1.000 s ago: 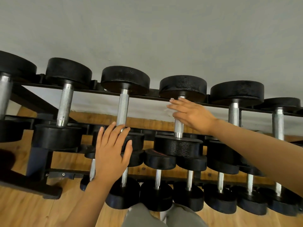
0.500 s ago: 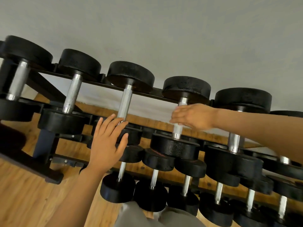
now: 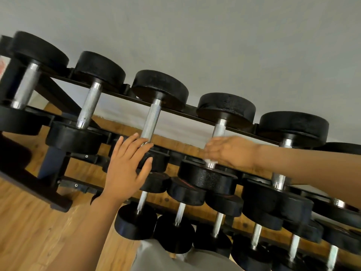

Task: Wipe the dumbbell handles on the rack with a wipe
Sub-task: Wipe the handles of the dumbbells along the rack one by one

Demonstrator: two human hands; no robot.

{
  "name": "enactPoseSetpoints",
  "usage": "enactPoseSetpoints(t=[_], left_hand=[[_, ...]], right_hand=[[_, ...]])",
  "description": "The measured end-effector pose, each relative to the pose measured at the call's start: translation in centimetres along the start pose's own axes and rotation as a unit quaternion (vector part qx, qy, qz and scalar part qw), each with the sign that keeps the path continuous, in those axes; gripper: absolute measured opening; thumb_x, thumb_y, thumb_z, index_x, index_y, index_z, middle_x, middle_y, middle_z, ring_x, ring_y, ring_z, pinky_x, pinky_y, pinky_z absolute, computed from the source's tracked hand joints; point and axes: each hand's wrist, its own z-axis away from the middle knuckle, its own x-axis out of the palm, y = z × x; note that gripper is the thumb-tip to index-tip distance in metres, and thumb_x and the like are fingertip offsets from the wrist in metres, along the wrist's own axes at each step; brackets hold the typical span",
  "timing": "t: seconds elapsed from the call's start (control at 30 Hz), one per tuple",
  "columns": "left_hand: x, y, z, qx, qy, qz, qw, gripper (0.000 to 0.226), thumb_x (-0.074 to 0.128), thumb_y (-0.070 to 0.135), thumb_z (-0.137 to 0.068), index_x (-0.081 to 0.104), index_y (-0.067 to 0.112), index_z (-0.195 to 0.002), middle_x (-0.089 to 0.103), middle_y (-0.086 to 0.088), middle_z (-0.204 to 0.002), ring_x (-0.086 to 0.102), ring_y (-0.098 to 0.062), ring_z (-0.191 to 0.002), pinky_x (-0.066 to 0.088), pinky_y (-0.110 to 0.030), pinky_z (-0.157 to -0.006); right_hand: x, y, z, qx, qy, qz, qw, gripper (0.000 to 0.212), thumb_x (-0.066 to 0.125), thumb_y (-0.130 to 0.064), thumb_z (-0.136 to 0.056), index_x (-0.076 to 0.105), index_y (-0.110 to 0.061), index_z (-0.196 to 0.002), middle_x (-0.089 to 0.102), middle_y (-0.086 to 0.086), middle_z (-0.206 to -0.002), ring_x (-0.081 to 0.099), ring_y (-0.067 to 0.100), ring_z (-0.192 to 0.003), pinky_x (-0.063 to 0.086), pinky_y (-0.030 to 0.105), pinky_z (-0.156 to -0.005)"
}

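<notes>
A: What does the rack [image 3: 199, 112] hold?

B: Two tiers of black dumbbells with metal handles. The upper tier carries the big ones and a lower row of smaller dumbbells [image 3: 176, 212] sits beneath, over the wooden floor [image 3: 29, 222].

A: Where is the right hand [image 3: 232, 153]?

B: It lies across the lower part of the fourth handle [image 3: 218, 130] on the upper tier, just above that dumbbell's near head [image 3: 207, 178]. The hand is blurred; a bit of white shows under the fingers, likely the wipe [image 3: 208, 160], though I cannot tell for sure. Whether the grip is wrapped round the handle or only pressing on it, I cannot tell.

A: And the left hand [image 3: 125, 169]?

B: Its grip is wide, fingers straight and spread, fingertips at the bottom of the third handle [image 3: 150, 122], palm over that dumbbell's near head. It holds nothing.

A: What differs from half a second ago?

B: The right hand has slid down the handle towards the near head. The left hand stays where it was. The view has tilted further, so the rack slopes more steeply down to the right
</notes>
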Motion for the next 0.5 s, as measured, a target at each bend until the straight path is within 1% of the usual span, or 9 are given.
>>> enactPoseSetpoints(t=[0.03, 0.07, 0.13, 0.2, 0.23, 0.3, 0.37, 0.43, 0.5], left_hand=[[0.0, 0.0, 0.0, 0.000, -0.001, 0.002, 1.000, 0.041, 0.045, 0.032, -0.097, 0.062, 0.012, -0.128, 0.059, -0.005, -0.133, 0.038, -0.022, -0.140, 0.007, -0.038, -0.124], [-0.1, 0.0, 0.0, -0.001, -0.001, 0.004, 1.000, 0.041, 0.045, 0.032, -0.097, 0.062, 0.012, -0.128, 0.059, -0.005, -0.133, 0.038, -0.022, -0.140, 0.007, -0.038, -0.124], [-0.1, 0.0, -0.1, -0.001, -0.002, 0.002, 1.000, 0.041, 0.045, 0.032, -0.097, 0.062, 0.012, -0.128, 0.059, -0.005, -0.133, 0.038, -0.022, -0.140, 0.007, -0.038, -0.124], [-0.1, 0.1, -0.1, -0.001, -0.003, 0.004, 1.000, 0.041, 0.045, 0.032, -0.097, 0.063, 0.012, -0.128, 0.059, -0.005, -0.133, 0.038, -0.022, -0.140, 0.007, -0.038, -0.124], [-0.2, 0.1, -0.1, -0.003, -0.002, 0.005, 1.000, 0.041, 0.045, 0.032, -0.097, 0.063, 0.012, -0.128, 0.059, -0.004, -0.134, 0.038, -0.022, -0.140, 0.007, -0.038, -0.124], [-0.2, 0.1, 0.0, -0.003, 0.000, 0.007, 1.000, 0.041, 0.046, 0.032, -0.097, 0.063, 0.012, -0.128, 0.059, -0.004, -0.134, 0.038, -0.022, -0.140, 0.007, -0.038, -0.124], [-0.2, 0.1, 0.0, -0.003, 0.002, 0.007, 1.000, 0.041, 0.046, 0.032, -0.097, 0.063, 0.012, -0.128, 0.059, -0.004, -0.134, 0.038, -0.022, -0.140, 0.008, -0.038, -0.124], [-0.1, 0.2, 0.0, -0.006, 0.004, 0.005, 1.000, 0.041, 0.046, 0.032, -0.096, 0.063, 0.011, -0.127, 0.059, -0.004, -0.133, 0.038, -0.021, -0.140, 0.008, -0.038, -0.124], [0.0, 0.2, -0.1, -0.007, 0.004, 0.004, 1.000, 0.040, 0.047, 0.031, -0.096, 0.063, 0.011, -0.127, 0.060, -0.005, -0.133, 0.038, -0.022, -0.140, 0.009, -0.039, -0.123]], right_hand=[[-0.5, 0.9, -0.1, 0.022, 0.052, 0.022, 0.998, 0.034, 0.044, -0.022, -0.099, 0.065, -0.014, -0.124, 0.065, 0.005, -0.124, 0.057, 0.026, -0.121, 0.037, 0.041, -0.112], [-0.9, 1.7, -0.3, 0.045, 0.102, 0.039, 0.993, 0.037, 0.039, -0.024, -0.099, 0.069, -0.011, -0.116, 0.069, 0.006, -0.114, 0.062, 0.027, -0.112, 0.043, 0.041, -0.108], [-1.0, 1.7, -0.7, 0.078, 0.156, 0.062, 0.983, 0.044, 0.034, -0.025, -0.099, 0.071, -0.005, -0.107, 0.070, 0.009, -0.104, 0.066, 0.029, -0.102, 0.039, 0.037, -0.108], [0.1, 0.4, -0.7, 0.099, 0.187, 0.064, 0.975, 0.042, 0.034, -0.022, -0.098, 0.071, -0.003, -0.108, 0.069, 0.012, -0.107, 0.064, 0.032, -0.107, 0.028, 0.035, -0.113], [1.0, -0.4, -0.4, 0.095, 0.195, 0.046, 0.975, 0.041, 0.036, -0.022, -0.097, 0.070, -0.003, -0.111, 0.068, 0.012, -0.111, 0.061, 0.032, -0.113, 0.022, 0.035, -0.116], [2.5, -1.9, 0.8, 0.059, 0.164, -0.052, 0.983, 0.040, 0.039, -0.023, -0.098, 0.065, -0.006, -0.123, 0.064, 0.010, -0.125, 0.050, 0.028, -0.126, 0.014, 0.029, -0.120], [3.4, -2.5, 2.0, 0.007, 0.135, -0.134, 0.982, 0.040, 0.042, -0.023, -0.099, 0.058, -0.011, -0.134, 0.056, 0.004, -0.139, 0.039, 0.021, -0.136, 0.011, 0.023, -0.120], [3.5, -1.9, 2.3, -0.038, 0.121, -0.133, 0.983, 0.040, 0.041, -0.023, -0.101, 0.056, -0.014, -0.137, 0.052, 0.001, -0.144, 0.037, 0.020, -0.140, 0.015, 0.026, -0.121], [3.1, -0.5, 2.0, -0.061, 0.136, -0.083, 0.985, 0.039, 0.040, -0.026, -0.103, 0.057, -0.015, -0.137, 0.052, 0.002, -0.143, 0.041, 0.021, -0.138, 0.020, 0.031, -0.120]])
